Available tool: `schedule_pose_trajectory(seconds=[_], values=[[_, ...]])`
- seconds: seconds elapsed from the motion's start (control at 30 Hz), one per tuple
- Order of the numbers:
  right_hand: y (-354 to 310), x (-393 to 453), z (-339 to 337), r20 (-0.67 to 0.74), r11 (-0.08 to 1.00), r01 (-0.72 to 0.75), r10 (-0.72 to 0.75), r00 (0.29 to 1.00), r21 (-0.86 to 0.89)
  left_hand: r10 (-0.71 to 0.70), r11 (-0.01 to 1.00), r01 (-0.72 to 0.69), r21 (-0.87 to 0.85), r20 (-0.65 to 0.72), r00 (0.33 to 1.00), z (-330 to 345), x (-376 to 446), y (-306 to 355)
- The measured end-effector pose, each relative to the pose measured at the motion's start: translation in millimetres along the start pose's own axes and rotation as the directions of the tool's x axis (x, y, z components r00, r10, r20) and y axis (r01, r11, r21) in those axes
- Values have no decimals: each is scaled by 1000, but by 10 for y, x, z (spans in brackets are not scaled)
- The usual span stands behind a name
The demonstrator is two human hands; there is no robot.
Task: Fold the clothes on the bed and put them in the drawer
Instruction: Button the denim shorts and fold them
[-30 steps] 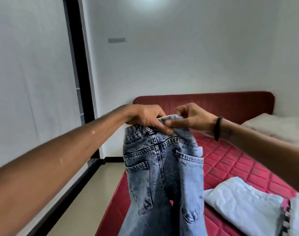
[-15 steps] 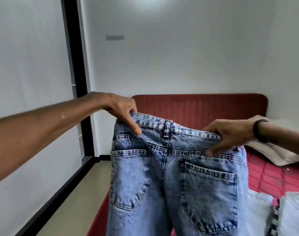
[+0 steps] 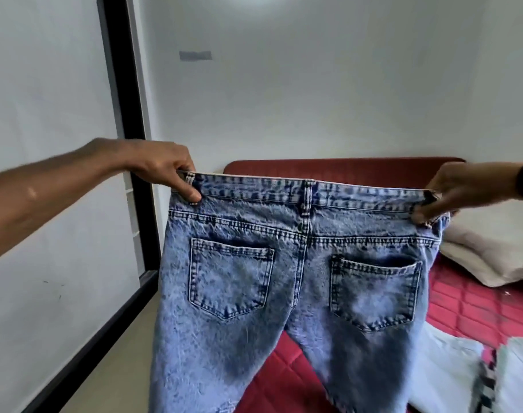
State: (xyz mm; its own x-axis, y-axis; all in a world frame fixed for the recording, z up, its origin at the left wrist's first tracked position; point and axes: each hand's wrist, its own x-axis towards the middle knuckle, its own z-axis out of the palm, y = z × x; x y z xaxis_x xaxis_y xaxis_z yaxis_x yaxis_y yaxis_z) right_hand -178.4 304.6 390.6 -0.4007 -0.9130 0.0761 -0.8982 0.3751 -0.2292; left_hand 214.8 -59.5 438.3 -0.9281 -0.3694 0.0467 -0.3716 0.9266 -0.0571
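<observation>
1. Your left hand (image 3: 162, 171) pinches the jeans (image 3: 290, 263) at one waistband corner.
2. Your right hand (image 3: 457, 189) grips the opposite corner.
3. The jeans hang spread above the bed (image 3: 478, 308), back pockets facing you.

Red quilted bed (image 3: 475, 311), cream pillow (image 3: 493, 251) at its head, pale folded clothes (image 3: 445, 374) near its foot.

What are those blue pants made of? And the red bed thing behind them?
The blue pants look like denim, a thick cotton cloth: you can see mottled, faded blue patches and heavy stitched seams round the pockets. The red bed looks covered in soft quilted fabric, stitched into squares, with a padded ribbed headboard; whether that is cloth or velvet is hard to tell.
</observation>
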Motion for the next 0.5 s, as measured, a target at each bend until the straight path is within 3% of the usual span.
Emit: schedule_pose_trajectory(seconds=[0.07, 0.13, 0.23, 0.3, 0.37, 0.5], values=[[12, 54, 22, 75, 997, -27, 21, 997, 74, -15, 999, 15, -30, -5, 1000, 78, 44, -125], [9, 164, 112, 85, 998, -57, 56, 995, 1, -38, 998, 36, -49, -21, 999, 245, 169, -184], [64, 479, 295, -213, 991, -119, 102, 972, -65, -165, 971, 201, 126, -249, 954, 521, 498, -312], [80, 776, 429, -424, 987, -153, 156, 892, 42, -304, 930, 359, 84, -373, 876, 634, 730, -374], [49, 1042, 531, -558, 971, -154, 233, 796, 184, -445, 890, 444, -108, -425, 789, 697, 915, -419], [-43, 1241, 518, -762, 966, -70, 240, 602, 248, -493, 870, 398, -291, -535, 687, 759, 986, -460]])
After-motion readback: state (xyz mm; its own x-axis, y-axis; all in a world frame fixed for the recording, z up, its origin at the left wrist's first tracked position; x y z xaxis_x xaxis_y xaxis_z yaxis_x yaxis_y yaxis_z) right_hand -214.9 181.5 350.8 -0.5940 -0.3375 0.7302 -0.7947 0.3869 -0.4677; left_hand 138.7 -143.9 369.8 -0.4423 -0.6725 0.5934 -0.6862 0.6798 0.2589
